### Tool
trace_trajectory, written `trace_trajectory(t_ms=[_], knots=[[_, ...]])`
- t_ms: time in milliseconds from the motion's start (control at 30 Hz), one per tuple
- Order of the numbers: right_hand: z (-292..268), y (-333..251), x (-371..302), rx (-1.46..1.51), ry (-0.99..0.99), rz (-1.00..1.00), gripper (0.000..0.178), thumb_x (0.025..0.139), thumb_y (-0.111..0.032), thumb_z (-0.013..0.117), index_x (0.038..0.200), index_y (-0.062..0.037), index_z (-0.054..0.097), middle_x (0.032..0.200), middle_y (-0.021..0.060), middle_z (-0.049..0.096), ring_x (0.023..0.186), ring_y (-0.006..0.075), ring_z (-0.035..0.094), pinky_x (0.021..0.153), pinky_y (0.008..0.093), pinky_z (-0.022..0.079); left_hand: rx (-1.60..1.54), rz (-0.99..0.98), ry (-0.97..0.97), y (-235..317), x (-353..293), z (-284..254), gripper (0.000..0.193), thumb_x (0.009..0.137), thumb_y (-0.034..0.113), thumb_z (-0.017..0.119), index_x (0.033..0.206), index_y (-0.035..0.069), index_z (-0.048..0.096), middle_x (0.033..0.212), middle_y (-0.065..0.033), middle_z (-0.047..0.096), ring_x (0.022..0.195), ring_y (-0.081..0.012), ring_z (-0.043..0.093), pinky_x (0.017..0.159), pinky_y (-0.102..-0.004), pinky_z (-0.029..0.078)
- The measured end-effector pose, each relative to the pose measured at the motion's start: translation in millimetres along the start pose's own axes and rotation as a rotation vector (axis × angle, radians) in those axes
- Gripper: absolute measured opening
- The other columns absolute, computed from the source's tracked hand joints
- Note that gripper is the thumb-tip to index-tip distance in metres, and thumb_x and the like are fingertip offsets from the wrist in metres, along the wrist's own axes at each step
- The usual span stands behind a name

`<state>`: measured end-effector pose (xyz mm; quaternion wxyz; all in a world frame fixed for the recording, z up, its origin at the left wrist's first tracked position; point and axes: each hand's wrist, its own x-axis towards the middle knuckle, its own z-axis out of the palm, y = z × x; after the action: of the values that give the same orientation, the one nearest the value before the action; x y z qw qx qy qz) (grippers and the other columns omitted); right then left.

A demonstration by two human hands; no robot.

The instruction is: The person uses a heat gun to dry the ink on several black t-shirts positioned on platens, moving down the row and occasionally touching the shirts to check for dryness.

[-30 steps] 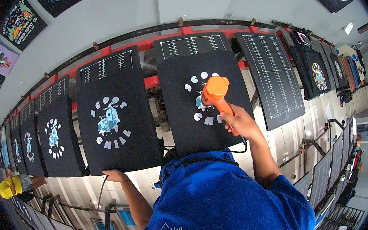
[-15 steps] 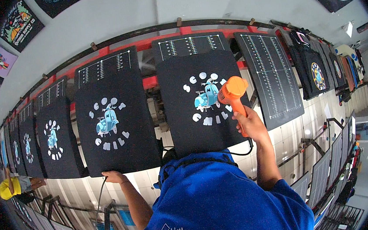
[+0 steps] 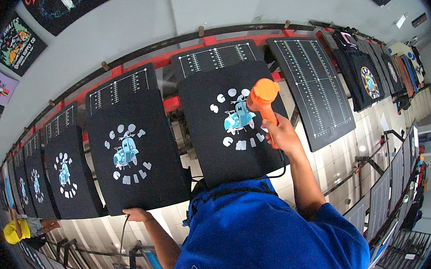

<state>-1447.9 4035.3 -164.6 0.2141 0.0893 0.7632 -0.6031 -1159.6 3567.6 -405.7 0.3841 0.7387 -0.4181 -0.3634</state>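
My right hand (image 3: 282, 135) is wrapped round the handle of an orange hot-air dryer (image 3: 263, 93). The dryer is over the right part of a scooter print (image 3: 239, 119) on a black T-shirt (image 3: 213, 163), hiding some of the print's lettering. A black cord (image 3: 284, 165) runs from the handle's lower end toward my waist. At the near edge of the neighbouring black shirt (image 3: 153, 186) on the left, my left hand (image 3: 138, 214) is closed on a dark cable (image 3: 121, 240) that hangs down from it. That shirt bears the same blue scooter print.
More shirt-covered boards (image 3: 75, 203) stand in a row to the left. A bare board with white scale marks (image 3: 319, 89) is at the right. Red rails (image 3: 172, 103) run behind. A person in a yellow top (image 3: 15, 231) is at far left; racks (image 3: 361, 160) stand behind me.
The dryer has shifted a little to the left and farther away over the print. My left hand stays at the neighbouring board's near edge. The whole view has tilted slightly.
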Motion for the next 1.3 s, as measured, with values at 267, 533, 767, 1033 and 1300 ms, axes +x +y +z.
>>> trace_trajectory(t_ms=[267,533,767,1033,1300], knots=[[2.4,-3.9,27.3,0.001,0.026,-0.060,0.031,0.093,-0.023,0.056,0.111,0.0014,0.055,0.083,0.0038,0.060,0.059,0.0079,0.053,0.050,0.0224,0.046,-0.041,0.061,0.060,-10.4,7.0,4.4,0.072,0.090,0.048,0.053,0.100,-0.024,0.053,0.102,-0.0372,0.060,0.092,-0.0464,0.062,0.081,-0.0486,0.050],[2.6,-4.2,37.5,0.009,-0.018,-0.101,0.038,0.093,-0.025,0.057,0.115,0.0049,0.054,0.077,0.0028,0.058,0.059,0.0075,0.053,0.051,0.0234,0.046,0.043,0.115,0.025,-1.5,-2.1,1.1,0.067,0.094,0.044,0.047,0.101,-0.023,0.048,0.104,-0.0393,0.058,0.094,-0.0448,0.062,0.081,-0.0472,0.052],[3.0,-0.3,35.0,0.039,0.068,-0.133,0.029,0.091,-0.026,0.057,0.099,0.0025,0.057,0.072,0.0039,0.058,0.051,0.0095,0.052,0.044,0.0249,0.044,0.100,0.138,0.137,-27.0,35.4,9.5,0.068,0.092,0.046,0.051,0.101,-0.021,0.048,0.100,-0.0384,0.059,0.089,-0.0462,0.062,0.076,-0.0493,0.052],[-11.7,3.7,22.0,0.253,-0.082,-0.065,0.029,0.092,-0.027,0.058,0.098,0.0016,0.056,0.070,0.0028,0.056,0.051,0.0092,0.052,0.043,0.0246,0.043,0.120,0.131,0.131,-32.1,38.9,9.3,0.073,0.088,0.052,0.055,0.097,-0.021,0.050,0.092,-0.0362,0.062,0.082,-0.0485,0.063,0.069,-0.0506,0.054],[-30.4,18.9,-21.5,0.174,-0.045,-0.035,0.031,0.091,-0.028,0.059,0.102,0.0005,0.056,0.065,0.0023,0.053,0.050,0.0088,0.052,0.040,0.0239,0.041,0.060,0.118,0.042,-27.9,8.9,-1.7,0.078,0.086,0.054,0.058,0.091,-0.024,0.052,0.090,-0.0333,0.063,0.078,-0.0413,0.065,0.065,-0.0470,0.054]])
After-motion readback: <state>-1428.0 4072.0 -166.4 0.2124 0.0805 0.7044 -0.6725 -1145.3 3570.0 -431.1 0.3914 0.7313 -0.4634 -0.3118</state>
